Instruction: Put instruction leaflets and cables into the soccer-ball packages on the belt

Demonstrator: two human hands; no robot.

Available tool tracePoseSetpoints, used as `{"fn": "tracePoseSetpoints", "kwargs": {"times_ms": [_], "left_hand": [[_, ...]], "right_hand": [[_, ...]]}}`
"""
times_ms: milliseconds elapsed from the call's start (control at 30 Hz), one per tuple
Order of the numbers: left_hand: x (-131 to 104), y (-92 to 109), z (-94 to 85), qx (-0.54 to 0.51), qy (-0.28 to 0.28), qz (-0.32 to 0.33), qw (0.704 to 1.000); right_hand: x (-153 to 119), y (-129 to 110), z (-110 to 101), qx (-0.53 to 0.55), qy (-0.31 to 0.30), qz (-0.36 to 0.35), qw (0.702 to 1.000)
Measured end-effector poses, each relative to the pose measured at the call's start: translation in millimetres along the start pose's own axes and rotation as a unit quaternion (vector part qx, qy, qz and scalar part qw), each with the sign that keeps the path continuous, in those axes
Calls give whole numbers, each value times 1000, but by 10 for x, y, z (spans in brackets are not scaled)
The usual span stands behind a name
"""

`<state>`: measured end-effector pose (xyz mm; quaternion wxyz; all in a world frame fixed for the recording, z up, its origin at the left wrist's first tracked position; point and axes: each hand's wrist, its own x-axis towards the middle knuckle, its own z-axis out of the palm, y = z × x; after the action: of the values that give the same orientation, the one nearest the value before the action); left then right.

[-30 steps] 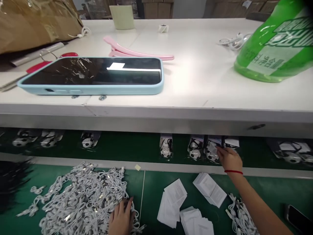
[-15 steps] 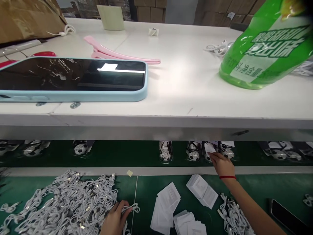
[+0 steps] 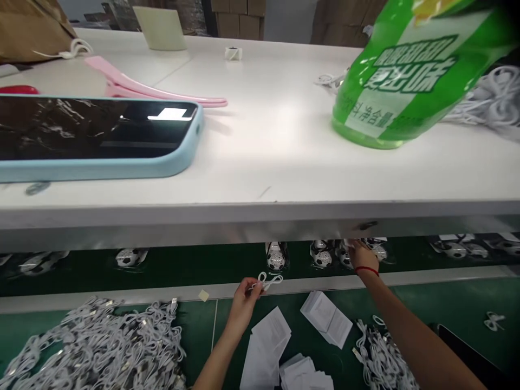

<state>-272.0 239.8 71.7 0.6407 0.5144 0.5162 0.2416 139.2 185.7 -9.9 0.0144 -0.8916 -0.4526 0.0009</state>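
Pinched between the fingers of my left hand [image 3: 245, 303] is a coiled white cable [image 3: 270, 280], over the metal rail in front of the green belt. My right hand [image 3: 364, 257], with a red string at the wrist, reaches under the shelf to a package with a football-patterned item [image 3: 344, 257]; its fingers are partly hidden and I cannot make out what they hold. More such packages [image 3: 276, 257] lie on the belt [image 3: 203, 265]. A big heap of white cables [image 3: 117, 346] is at the left, folded paper leaflets [image 3: 326, 318] in the middle, a smaller cable pile [image 3: 382, 352] at the right.
A white shelf [image 3: 260, 173] spans the view above the belt, bearing a blue-cased phone [image 3: 97, 135], a pink clip [image 3: 154, 92] and a green bottle [image 3: 398, 81]. A dark phone-like object [image 3: 467, 352] lies beyond my right forearm.
My left hand has moved up and right from the cable heap, carrying the coiled cable towards the belt. My right hand reaches further under the shelf. The camera view has shifted right.
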Motion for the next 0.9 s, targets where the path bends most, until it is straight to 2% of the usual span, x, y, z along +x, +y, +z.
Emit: {"fn": "tracePoseSetpoints", "kwargs": {"times_ms": [167, 333, 433, 633, 733, 900], "left_hand": [[335, 104, 561, -56, -46, -2, 997], [593, 124, 1151, -61, -65, 9, 996], [708, 142, 1382, -48, -61, 14, 997], [978, 61, 1764, 22, -59, -7, 998], [1128, 44, 2078, 56, -67, -12, 996], [1259, 146, 2580, 76, -99, -12, 992]], "right_hand": [[-83, 56, 67, -9, -12, -8, 1000], [83, 155, 48, -33, -7, 88, 996], [152, 275, 2, -39, -13, 113, 993], [18, 558, -22, -36, -12, 27, 999], [-8, 639, 58, -14, -17, -8, 1000], [120, 693, 197, 31, -10, -12, 999]]}}
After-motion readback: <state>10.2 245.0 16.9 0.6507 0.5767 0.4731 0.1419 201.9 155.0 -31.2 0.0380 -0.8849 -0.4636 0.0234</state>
